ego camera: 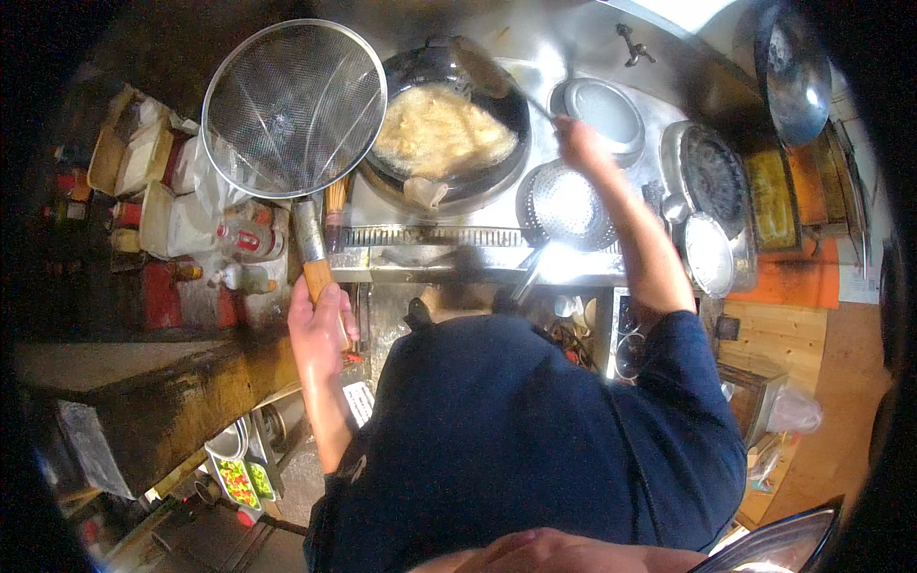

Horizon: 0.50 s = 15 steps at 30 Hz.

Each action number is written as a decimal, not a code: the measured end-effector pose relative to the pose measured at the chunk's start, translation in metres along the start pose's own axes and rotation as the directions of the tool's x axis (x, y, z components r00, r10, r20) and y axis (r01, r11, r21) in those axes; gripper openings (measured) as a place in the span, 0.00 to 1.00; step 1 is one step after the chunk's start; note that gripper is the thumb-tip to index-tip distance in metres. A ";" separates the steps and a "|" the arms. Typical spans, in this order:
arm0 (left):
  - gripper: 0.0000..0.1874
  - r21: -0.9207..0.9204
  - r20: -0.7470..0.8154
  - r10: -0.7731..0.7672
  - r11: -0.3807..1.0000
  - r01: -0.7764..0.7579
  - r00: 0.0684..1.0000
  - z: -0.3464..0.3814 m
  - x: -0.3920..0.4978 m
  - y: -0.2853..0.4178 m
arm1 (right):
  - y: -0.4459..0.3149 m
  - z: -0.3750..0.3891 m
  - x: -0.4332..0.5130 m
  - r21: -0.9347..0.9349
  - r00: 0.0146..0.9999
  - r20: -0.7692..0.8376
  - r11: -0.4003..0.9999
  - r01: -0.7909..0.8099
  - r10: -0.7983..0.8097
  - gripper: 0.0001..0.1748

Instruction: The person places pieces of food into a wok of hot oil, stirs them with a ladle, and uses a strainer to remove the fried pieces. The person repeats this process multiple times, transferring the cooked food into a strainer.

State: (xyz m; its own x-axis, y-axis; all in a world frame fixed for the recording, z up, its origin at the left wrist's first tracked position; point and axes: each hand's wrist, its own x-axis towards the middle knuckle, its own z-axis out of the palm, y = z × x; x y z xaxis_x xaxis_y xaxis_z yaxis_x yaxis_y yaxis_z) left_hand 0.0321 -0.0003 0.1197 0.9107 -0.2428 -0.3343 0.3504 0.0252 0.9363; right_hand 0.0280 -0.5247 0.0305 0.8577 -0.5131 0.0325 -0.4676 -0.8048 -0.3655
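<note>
My left hand (324, 322) is wrapped round the wooden handle of a large round wire-mesh strainer (294, 107), raised to the left of the wok. My right hand (584, 143) grips the thin metal handle of a ladle (480, 68), whose blurred bowl is over the far right part of the wok. Inside the dark wok (512, 154), a mass of pale golden food (444, 132) is frying in bubbling oil. A folded cloth (425, 193) lies on the wok's near rim. Below my right forearm a perforated metal skimmer (569, 204) rests on the steel range.
A lidded round pot (604, 114) and a dark round pan (713, 172) stand at the right. Another wok (795, 86) hangs far right. Plastic bottles (251, 240) and white containers (143, 157) crowd the left side. A bamboo brush (334, 197) stands beside the wok. A slotted grate (437, 236) runs along the range front.
</note>
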 end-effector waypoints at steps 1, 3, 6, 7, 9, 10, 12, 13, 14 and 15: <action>0.11 0.000 -0.007 -0.016 1.000 0.016 1.000 -0.002 -0.001 -0.001 | 0.008 -0.009 0.016 -0.042 0.996 0.047 0.997 -0.070 0.072 0.13; 0.11 0.006 -0.027 -0.028 1.000 0.028 0.999 -0.005 -0.003 -0.004 | 0.038 -0.035 0.024 -0.026 0.970 0.241 0.999 0.046 -0.038 0.11; 0.10 0.012 -0.053 -0.018 1.000 0.019 0.998 -0.007 -0.007 -0.010 | 0.064 -0.031 0.004 0.227 0.864 0.503 0.962 -0.150 0.016 0.12; 0.10 0.008 -0.048 -0.009 1.000 0.009 0.999 -0.008 -0.007 -0.011 | 0.064 -0.012 -0.011 0.333 0.873 0.456 0.943 0.012 -0.172 0.13; 0.10 0.007 -0.053 -0.003 1.000 0.003 0.999 -0.007 -0.006 -0.013 | 0.052 0.030 -0.025 0.341 0.793 0.586 0.939 -0.054 -0.167 0.14; 0.09 0.008 -0.064 -0.007 1.000 0.007 0.998 -0.006 -0.004 -0.013 | 0.042 0.053 -0.032 0.514 0.748 0.655 0.789 -0.336 -0.109 0.15; 0.09 0.022 -0.077 -0.016 1.000 0.018 0.997 -0.005 -0.001 -0.011 | 0.018 0.092 -0.043 0.658 0.664 0.747 0.193 -0.728 -0.038 0.14; 0.09 0.037 -0.077 -0.021 0.999 0.024 0.997 -0.005 0.002 -0.009 | 0.007 0.103 -0.048 0.697 0.694 0.716 0.125 -0.706 -0.073 0.14; 0.09 0.055 -0.074 -0.026 0.998 0.030 0.997 -0.004 0.004 -0.008 | -0.002 0.108 -0.051 0.691 0.688 0.723 0.094 -0.717 -0.067 0.13; 0.09 0.086 -0.088 -0.023 0.996 0.030 0.996 -0.003 0.008 -0.006 | -0.009 0.110 -0.054 0.692 0.686 0.721 0.049 -0.721 -0.097 0.12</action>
State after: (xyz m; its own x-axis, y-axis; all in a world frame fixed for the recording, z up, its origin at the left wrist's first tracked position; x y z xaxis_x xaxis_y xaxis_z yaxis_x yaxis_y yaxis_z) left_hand 0.0373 0.0002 0.1109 0.9182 -0.1572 -0.3635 0.3576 -0.0654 0.9316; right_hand 0.0097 -0.4569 -0.0697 0.7878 -0.0586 -0.6132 -0.4930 0.5369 -0.6846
